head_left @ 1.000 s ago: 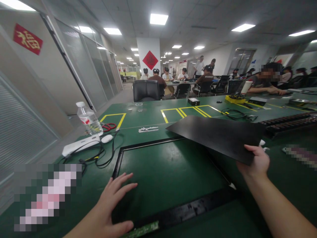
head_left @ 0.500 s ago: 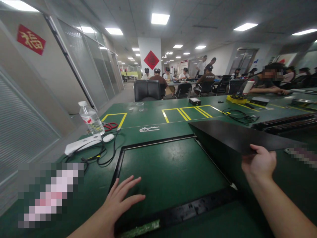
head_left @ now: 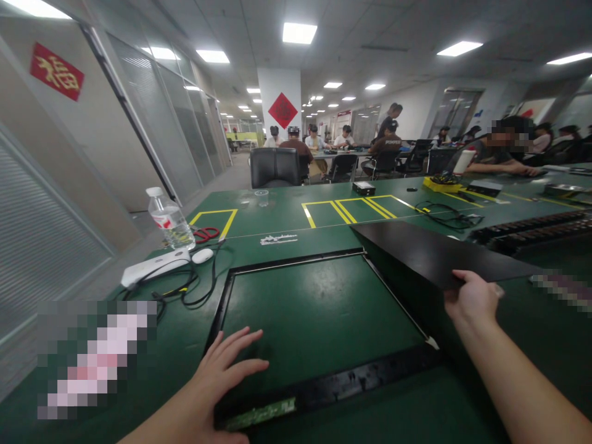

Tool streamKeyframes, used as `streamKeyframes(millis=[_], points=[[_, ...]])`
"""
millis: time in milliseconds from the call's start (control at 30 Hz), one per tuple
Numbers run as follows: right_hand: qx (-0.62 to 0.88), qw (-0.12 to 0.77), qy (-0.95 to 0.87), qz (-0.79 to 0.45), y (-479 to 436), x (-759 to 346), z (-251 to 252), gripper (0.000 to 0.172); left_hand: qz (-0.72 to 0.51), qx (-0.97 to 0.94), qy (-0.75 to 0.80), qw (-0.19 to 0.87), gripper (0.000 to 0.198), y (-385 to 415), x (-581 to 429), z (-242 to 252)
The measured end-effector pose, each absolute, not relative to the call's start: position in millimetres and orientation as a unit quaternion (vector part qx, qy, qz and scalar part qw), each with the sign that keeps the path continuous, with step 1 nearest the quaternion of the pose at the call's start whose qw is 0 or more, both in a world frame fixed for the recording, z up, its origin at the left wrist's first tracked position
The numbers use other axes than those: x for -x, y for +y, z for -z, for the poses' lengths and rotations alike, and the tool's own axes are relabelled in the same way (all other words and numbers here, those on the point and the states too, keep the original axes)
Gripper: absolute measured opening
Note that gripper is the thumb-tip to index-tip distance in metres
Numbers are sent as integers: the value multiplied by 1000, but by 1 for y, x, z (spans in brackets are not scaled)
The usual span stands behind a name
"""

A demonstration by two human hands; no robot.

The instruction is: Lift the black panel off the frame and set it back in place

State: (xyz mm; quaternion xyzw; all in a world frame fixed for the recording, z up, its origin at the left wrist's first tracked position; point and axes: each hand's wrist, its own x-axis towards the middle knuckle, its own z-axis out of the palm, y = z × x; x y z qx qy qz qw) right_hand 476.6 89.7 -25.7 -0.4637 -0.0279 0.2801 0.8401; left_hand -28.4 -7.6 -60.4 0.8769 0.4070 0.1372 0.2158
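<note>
My right hand grips the near edge of a thin black panel and holds it just above the green table, to the right of a black rectangular frame. My left hand lies flat, fingers spread, on the frame's near left corner. A narrow green circuit strip shows along the frame's near edge, close to my left hand.
A water bottle, red scissors, a white power strip and black cables lie at the left. Yellow marked boxes, a cable coil and black trays sit farther back. Other people sit at far tables.
My right hand has carried the black panel to the right, off the frame, and lowered it slightly. My left hand stays on the frame's corner.
</note>
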Motion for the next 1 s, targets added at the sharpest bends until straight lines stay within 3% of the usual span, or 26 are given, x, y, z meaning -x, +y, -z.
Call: streamKeyframes(millis=[300,1000], points=[[498,826,-3,-262,92,-474,26,45,-144,-870,407,239,82,-9,29,59],[490,821,-15,-293,97,-483,41,48,-120,-858,397,305,72,-10,31,50]])
